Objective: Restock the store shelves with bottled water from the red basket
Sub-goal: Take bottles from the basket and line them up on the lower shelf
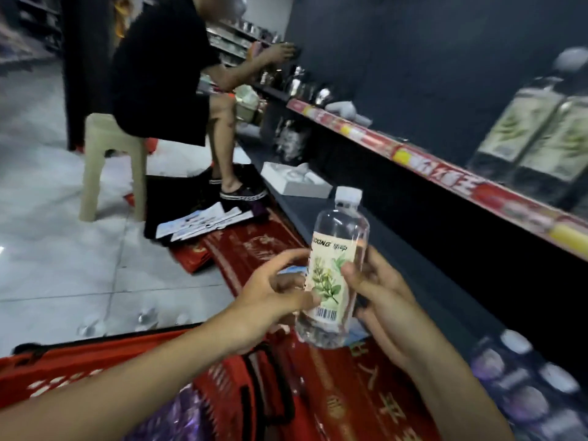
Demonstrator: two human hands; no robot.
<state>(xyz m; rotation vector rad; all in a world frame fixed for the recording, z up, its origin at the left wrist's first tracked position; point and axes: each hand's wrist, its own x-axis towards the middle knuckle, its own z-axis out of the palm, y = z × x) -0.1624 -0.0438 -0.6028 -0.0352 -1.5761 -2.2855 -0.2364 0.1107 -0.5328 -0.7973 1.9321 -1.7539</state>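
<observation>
A clear water bottle (334, 268) with a white cap and a leaf-print label is held upright in front of me, above the floor. My right hand (381, 297) grips its right side, thumb across the label. My left hand (270, 294) touches the label's left edge with its fingertips, fingers loosely spread. The red basket (95, 370) sits at the bottom left under my left forearm. The dark shelf (477, 189) with a red price strip runs along the right, and two matching bottles (541, 132) stand on it.
Another person (165, 74) sits on a beige plastic stool (111, 160) ahead, reaching into the shelves. Red mats (254, 249), papers and a white box (296, 179) lie on the floor. Capped bottles (525, 386) fill the lower shelf at bottom right.
</observation>
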